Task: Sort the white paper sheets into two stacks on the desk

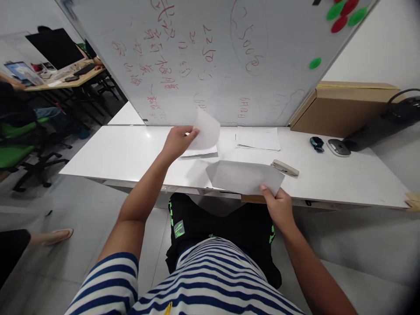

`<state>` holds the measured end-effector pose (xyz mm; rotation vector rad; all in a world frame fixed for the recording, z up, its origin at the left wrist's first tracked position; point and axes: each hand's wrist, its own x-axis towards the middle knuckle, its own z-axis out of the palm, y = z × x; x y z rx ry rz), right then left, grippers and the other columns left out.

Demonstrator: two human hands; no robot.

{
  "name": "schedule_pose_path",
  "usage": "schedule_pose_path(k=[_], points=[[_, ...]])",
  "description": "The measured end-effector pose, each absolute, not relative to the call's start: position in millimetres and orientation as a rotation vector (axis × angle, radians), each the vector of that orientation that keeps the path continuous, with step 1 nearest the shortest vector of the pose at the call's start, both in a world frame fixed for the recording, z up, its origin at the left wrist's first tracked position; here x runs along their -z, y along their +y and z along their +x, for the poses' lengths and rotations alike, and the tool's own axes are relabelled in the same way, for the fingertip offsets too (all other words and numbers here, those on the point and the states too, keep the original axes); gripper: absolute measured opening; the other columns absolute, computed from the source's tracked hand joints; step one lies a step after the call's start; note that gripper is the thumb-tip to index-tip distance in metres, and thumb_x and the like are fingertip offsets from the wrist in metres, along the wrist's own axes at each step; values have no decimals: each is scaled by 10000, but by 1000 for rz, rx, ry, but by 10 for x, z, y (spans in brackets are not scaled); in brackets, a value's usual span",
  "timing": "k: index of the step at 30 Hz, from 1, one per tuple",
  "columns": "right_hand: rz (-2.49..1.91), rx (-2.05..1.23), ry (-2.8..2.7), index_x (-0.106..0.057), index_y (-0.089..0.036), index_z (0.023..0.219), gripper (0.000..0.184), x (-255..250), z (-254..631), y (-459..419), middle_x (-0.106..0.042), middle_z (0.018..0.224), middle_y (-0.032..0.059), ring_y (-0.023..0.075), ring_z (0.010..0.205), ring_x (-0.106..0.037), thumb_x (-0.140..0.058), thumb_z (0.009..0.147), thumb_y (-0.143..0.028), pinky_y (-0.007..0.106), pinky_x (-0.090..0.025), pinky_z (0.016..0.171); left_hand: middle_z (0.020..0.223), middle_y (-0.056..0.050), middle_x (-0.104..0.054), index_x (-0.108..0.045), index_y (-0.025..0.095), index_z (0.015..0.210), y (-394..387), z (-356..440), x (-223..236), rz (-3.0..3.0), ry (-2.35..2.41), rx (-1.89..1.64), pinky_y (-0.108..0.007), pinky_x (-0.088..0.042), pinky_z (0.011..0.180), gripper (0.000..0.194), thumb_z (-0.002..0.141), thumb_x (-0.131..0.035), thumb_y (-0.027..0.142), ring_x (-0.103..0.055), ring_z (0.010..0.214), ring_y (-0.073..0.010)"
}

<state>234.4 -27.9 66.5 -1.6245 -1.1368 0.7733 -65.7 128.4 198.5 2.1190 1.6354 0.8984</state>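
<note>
My left hand point(180, 142) pinches the left edge of a white paper sheet point(208, 129), which stands tilted up over a paper stack point(201, 152) on the white desk. In my right hand point(278, 205) is another paper sheet point(244, 177), gripped at its lower right corner with the thumb on top. That sheet lies slanted over the desk's front edge. Close to its right end rests a beige stapler point(285, 168). A second pile of white paper point(257, 138) lies farther back, against the whiteboard.
A whiteboard point(216, 65) with red writing stands along the back of the desk point(341, 186). At right are a cardboard box point(351, 109), a dark watch point(316, 143), a computer mouse point(338, 148) and a black cylindrical object point(383, 127). A person's foot point(54, 236) shows at lower left.
</note>
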Motion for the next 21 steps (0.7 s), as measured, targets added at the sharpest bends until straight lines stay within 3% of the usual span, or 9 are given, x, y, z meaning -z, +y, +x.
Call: schedule_pose_path(k=[3,6,10,13,16,21], points=[[-1469,-509,-1607,-720,-209,949,271,-1106,2394,-59,-736,976,63,263,937,-667,-571,851,-413,380,-512,831,611,-1,-524,-587,166,666,957,-525,-2133,1968,1363,-798,-225,-357,509,403,898,-488,479,-506,582,-115],[-1393,-438,-1870,-698,-248,1057,276,-1472,2375,96,-728,987,55,245,897,-674,-550,863,-376,377,-518,797,659,-14,-591,-629,169,706,697,-409,-2153,1820,1137,-706,-233,-425,524,402,886,-513,510,-562,614,-128],[-1468,-660,-1829,-466,-287,1401,577,-1721,2313,196,-706,1036,63,241,856,-674,-590,853,-418,376,-531,720,802,-33,-682,-680,175,782,486,-310,-2070,1639,936,-677,-283,-525,674,366,897,-522,485,-635,768,-159],[-1482,-769,-1754,-373,-293,1465,753,-1759,2294,256,-658,1165,86,278,958,-656,-674,792,-441,400,-534,735,876,-36,-701,-694,185,833,420,-287,-1995,1563,897,-701,-297,-540,733,342,917,-507,459,-647,816,-154],[-1494,-865,-1769,-499,-297,1372,643,-1746,2304,305,-647,1195,68,279,957,-651,-693,774,-436,430,-533,762,878,-39,-698,-691,184,856,393,-293,-1933,1610,926,-683,-282,-536,689,364,927,-483,475,-642,792,-150],[-1567,-966,-1756,-598,-246,1223,471,-1716,2318,318,-713,977,52,204,716,-652,-669,793,-423,355,-529,647,750,-20,-633,-636,183,784,312,-283,-1867,1835,1036,-653,-237,-453,560,422,957,-405,491,-574,665,-123]])
